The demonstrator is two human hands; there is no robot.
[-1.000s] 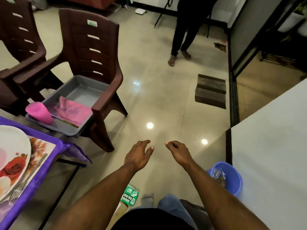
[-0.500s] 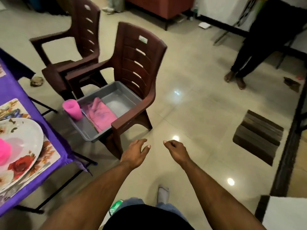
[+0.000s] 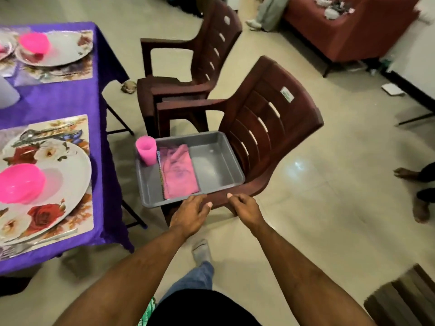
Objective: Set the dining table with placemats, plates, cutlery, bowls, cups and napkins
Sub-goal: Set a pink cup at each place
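A grey tray (image 3: 216, 163) sits on the seat of a brown chair (image 3: 270, 128). Inside it stand a pink cup (image 3: 146, 150) at the left corner and a folded pink napkin (image 3: 180, 171) in the middle. My left hand (image 3: 191, 214) hovers at the tray's near rim with relaxed fingers, holding nothing. My right hand (image 3: 244, 208) is loosely curled just beside it, over the chair's near armrest, also holding nothing. On the purple table (image 3: 61, 97) at the left lie two floral placemats with plates; the near plate (image 3: 63, 175) carries a pink bowl (image 3: 21, 183), with cutlery (image 3: 35, 135) beside it.
A second brown chair (image 3: 195, 67) stands behind the first. Another person's bare feet (image 3: 419, 198) are at the right edge. A red sofa (image 3: 348, 27) is at the back right, a dark ridged mat (image 3: 404, 300) at the bottom right. My socked foot (image 3: 201, 250) is on the tiled floor.
My view has swung left and closer to the chair. Both hands have come forward from mid-air over the floor to the tray's near edge. More of the set table is visible.
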